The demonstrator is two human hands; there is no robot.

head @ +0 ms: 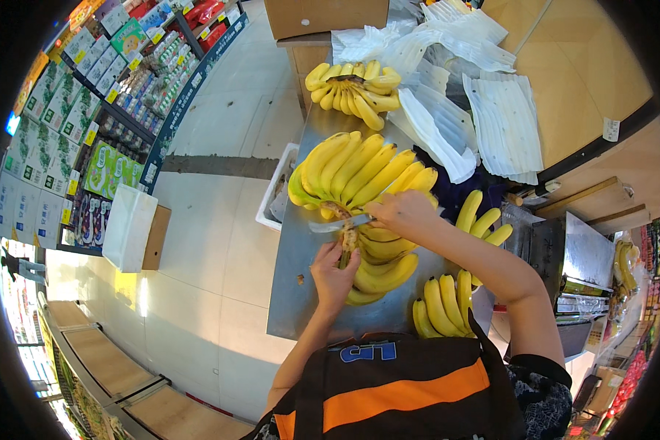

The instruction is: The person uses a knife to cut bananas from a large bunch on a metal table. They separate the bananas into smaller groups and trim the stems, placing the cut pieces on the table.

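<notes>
A large bunch of yellow bananas [357, 170] lies on a metal tabletop [291, 291], its thick stalk [350, 236] pointing towards me. My left hand [333, 269] grips the lower end of that stalk. My right hand [404, 212] holds a knife [338, 224] whose blade lies across the stalk, just above my left hand. More bananas [385, 272] of the bunch fan out right of the stalk, under my right forearm. Whether the blade has cut into the stalk cannot be told. The knife's handle is hidden in my fist.
Another bunch [357, 88] lies at the table's far end, beside white foam sheets [503, 124]. Smaller clusters [445, 305] lie at the near right. A white foam box [278, 187] stands by the table's left edge. A cardboard box [327, 19] is beyond; shop shelves [126, 121] stand left.
</notes>
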